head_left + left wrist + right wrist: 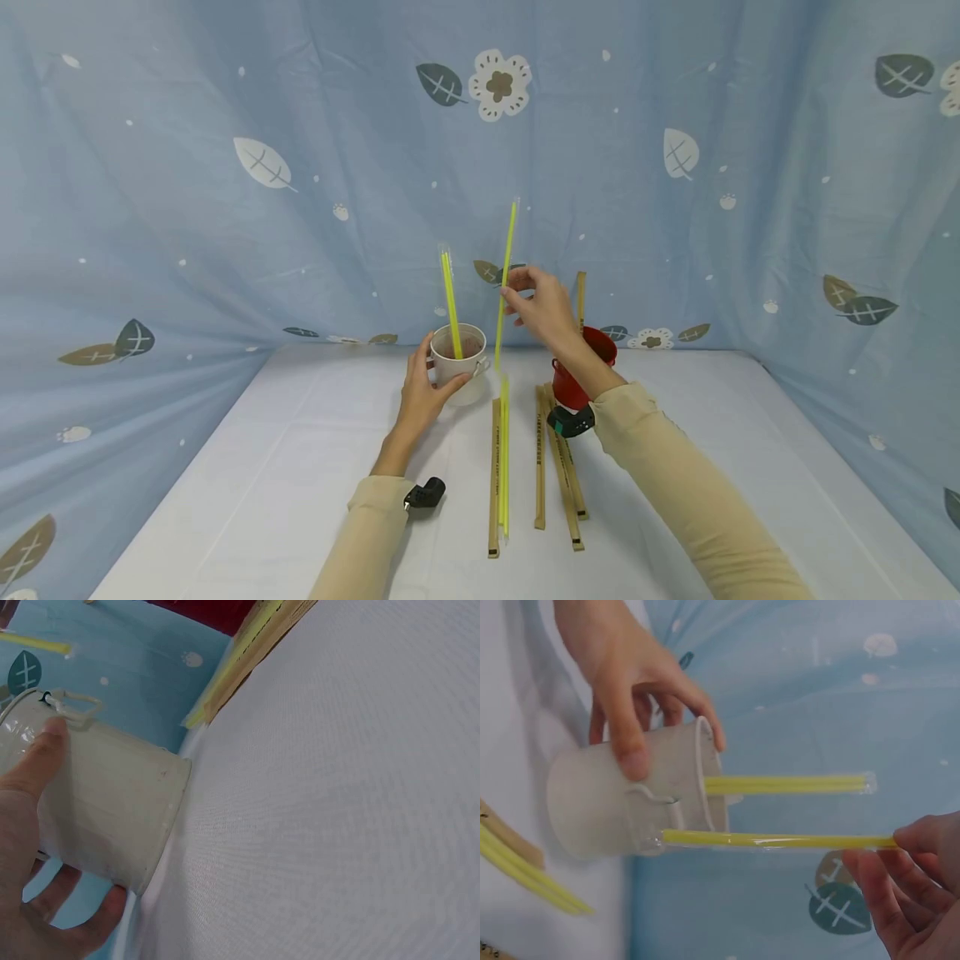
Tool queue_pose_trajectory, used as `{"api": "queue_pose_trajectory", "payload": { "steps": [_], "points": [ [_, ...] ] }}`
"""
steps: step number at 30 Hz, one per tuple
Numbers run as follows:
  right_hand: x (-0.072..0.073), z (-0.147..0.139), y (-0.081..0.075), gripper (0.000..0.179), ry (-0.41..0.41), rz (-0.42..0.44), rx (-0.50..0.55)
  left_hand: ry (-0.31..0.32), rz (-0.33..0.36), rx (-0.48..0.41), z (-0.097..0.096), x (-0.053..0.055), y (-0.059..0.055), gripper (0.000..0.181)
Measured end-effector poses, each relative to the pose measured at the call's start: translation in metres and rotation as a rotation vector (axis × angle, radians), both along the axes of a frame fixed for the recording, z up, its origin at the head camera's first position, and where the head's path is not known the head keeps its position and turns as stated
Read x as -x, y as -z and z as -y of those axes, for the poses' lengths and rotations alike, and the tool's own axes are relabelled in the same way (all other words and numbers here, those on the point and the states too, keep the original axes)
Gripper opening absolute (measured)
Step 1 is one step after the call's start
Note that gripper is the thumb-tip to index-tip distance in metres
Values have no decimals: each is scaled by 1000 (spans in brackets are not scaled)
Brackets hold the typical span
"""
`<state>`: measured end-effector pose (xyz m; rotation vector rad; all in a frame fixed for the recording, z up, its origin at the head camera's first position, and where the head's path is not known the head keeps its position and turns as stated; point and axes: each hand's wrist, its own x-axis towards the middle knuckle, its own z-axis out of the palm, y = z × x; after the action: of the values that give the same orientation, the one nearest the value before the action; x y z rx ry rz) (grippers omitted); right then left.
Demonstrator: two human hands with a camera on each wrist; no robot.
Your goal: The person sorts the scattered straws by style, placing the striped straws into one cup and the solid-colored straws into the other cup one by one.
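My left hand (422,398) grips a small white metal bucket (467,390) round its side, thumb near the wire handle. In the left wrist view the bucket's base (161,825) sits at the white tabletop. Yellow straws (452,300) in a clear wrapper stand inside it, leaning against the rim. Between thumb and fingertips my right hand (543,310) pinches another clear-wrapped yellow straw (511,233), held upright to the right of the bucket. In the right wrist view the lower end of this held straw (780,841) overlaps the bucket's outer wall near the rim.
A red bucket (567,388) stands to the right, partly behind my right forearm, with a brown paper-wrapped stick (581,300) upright in it. Wrapped yellow straws (504,475) and several brown paper-wrapped sticks (540,475) lie on the table. A patterned blue curtain (360,217) hangs behind.
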<state>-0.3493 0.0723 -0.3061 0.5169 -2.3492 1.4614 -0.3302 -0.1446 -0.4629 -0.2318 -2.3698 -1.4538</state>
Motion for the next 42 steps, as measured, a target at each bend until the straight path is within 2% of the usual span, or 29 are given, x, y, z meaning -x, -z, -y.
{"api": "queue_pose_trajectory", "payload": {
  "steps": [9, 14, 18, 24, 33, 42],
  "points": [
    [6, 12, -20, 24, 29, -65, -5, -22, -79, 30, -1, 2, 3, 96],
    [9, 19, -26, 25, 27, -83, -5, -11, -14, 9, -1, 1, 1, 96],
    [11, 24, -26, 24, 18, -94, 25, 1, 9, 1, 0, -1, 0, 96],
    [14, 28, -15, 23, -6, -79, 48, 1, 7, -1, 0, 0, 0, 97],
    [14, 32, 11, 24, -8, -22, -3, 7, 5, 8, -2, 3, 0, 97],
    [12, 42, 30, 22, -11, -1, -61, -4, -6, 5, -1, 0, -1, 96]
  ]
}}
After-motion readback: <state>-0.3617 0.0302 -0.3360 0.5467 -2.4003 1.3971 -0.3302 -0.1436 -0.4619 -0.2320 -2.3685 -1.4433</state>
